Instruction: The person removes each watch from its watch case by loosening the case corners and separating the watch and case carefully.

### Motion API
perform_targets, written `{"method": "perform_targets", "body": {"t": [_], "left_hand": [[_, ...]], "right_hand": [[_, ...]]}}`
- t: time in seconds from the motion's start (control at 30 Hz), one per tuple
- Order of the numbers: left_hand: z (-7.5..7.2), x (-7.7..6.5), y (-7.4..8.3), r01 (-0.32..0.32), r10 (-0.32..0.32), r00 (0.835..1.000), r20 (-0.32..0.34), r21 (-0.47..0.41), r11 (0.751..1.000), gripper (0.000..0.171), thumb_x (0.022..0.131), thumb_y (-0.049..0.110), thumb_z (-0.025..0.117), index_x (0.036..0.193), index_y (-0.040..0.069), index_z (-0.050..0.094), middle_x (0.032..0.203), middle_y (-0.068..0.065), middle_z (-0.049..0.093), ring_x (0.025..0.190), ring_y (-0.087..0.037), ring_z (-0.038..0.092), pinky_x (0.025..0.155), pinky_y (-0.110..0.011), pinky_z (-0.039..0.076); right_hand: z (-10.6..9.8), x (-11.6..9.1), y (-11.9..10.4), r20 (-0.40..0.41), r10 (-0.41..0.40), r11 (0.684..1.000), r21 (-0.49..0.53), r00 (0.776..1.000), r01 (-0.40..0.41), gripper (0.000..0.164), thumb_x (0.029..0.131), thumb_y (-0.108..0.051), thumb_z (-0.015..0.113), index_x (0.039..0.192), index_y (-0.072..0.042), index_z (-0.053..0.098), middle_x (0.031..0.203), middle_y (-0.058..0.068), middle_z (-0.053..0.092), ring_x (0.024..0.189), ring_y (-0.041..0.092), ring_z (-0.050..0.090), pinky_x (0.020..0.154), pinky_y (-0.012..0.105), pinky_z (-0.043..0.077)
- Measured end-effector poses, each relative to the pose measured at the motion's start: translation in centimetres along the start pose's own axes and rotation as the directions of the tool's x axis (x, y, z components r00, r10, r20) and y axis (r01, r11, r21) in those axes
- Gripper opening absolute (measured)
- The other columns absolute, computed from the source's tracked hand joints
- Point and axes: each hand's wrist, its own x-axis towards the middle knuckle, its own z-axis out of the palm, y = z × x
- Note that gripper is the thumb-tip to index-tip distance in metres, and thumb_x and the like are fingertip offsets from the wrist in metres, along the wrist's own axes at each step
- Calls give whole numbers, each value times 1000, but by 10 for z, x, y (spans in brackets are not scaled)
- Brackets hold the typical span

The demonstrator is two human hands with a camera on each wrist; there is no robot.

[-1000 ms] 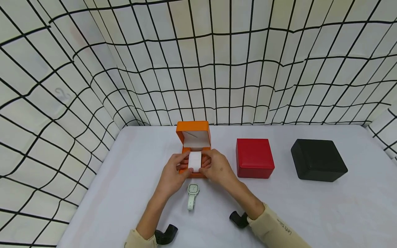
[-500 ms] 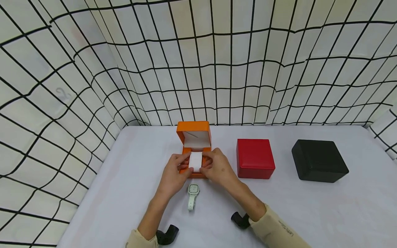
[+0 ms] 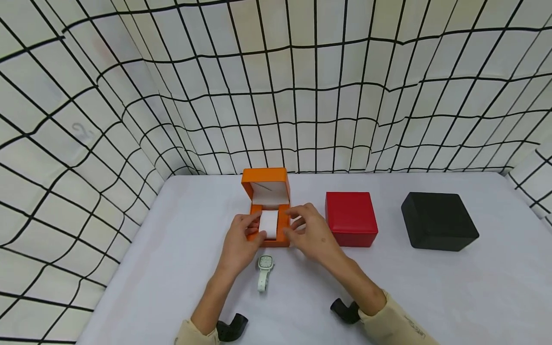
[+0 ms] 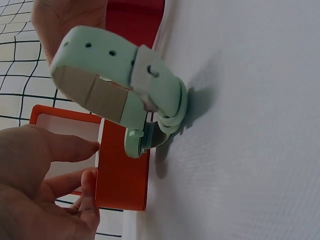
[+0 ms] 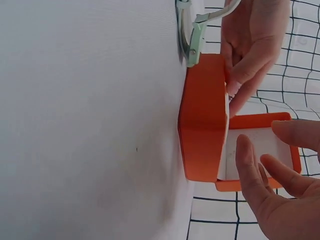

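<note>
An orange watch box (image 3: 263, 175) stands with its lid raised, and a white watch cushion (image 3: 268, 225) sits inside. My left hand (image 3: 241, 242) holds the cushion's left edge, thumb at the near corner and index finger at the far one. To the right of the cushion, my right hand (image 3: 315, 235) hovers over the box's right side, apart from the cushion, fingers loosely bent and holding nothing. In the right wrist view its spread fingers (image 5: 250, 172) have a gap between them. A pale green wristwatch (image 3: 264, 273), its strap buckled into a loop (image 4: 90, 47), lies in front of the box.
A closed red box (image 3: 351, 218) is right of the orange one, and a closed black box (image 3: 440, 220) sits farther right. All rest on a white-covered table (image 3: 194, 201). Black netting (image 3: 297, 105) over pale walls rises behind and at the left.
My right hand has let go of the cushion's right side and moved a little to the right. The left hand stays at the cushion's left edge.
</note>
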Motion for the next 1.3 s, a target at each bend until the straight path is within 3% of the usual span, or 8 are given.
{"method": "perform_targets", "body": {"t": [0.33,0.47,0.6,0.87,1.07,1.3], "left_hand": [[6,-4,12,40,-41,995,-91,-17,999,39,95,6,72,133,8,69,131,-14,52,110,-27,60,99,-40,58],[10,-8,19,-18,16,991,-132,-11,1000,33,94,8,74,127,10,72,129,-11,52,95,-24,59,81,-27,55],[18,-12,29,-113,104,986,-127,-61,992,30,94,7,74,123,9,72,127,-7,53,85,-23,56,71,-18,52],[36,-21,48,-216,210,972,-103,-55,975,27,93,6,76,119,11,74,124,-4,57,94,-22,61,78,-26,58],[46,-27,59,-232,229,972,-55,-72,970,28,94,6,74,120,15,73,122,-5,60,104,-21,59,79,-28,58],[59,-29,64,-218,220,975,8,-117,969,30,95,7,73,124,16,71,126,-2,61,114,-24,63,90,-30,61]], "right_hand": [[-26,-14,-2,-99,-35,999,-28,994,32,42,89,-12,82,129,-12,68,123,5,66,99,16,68,86,30,64],[-38,-18,2,-133,-101,994,-63,986,93,43,88,-12,82,128,-12,67,120,6,66,98,17,69,84,26,63],[-51,-22,9,-173,-148,985,-115,974,129,41,87,-11,82,126,-12,68,116,6,68,93,16,69,80,18,59],[-74,-29,22,-247,-180,974,-183,952,136,40,88,-6,80,126,-13,67,118,5,67,100,18,66,81,20,59],[-88,-36,30,-299,-184,968,-222,936,120,41,88,-7,80,127,-13,66,121,5,65,104,19,66,81,16,57],[-104,-36,42,-342,-227,951,-279,912,133,39,88,-5,80,125,-11,68,119,7,64,98,20,65,77,13,54]]}}
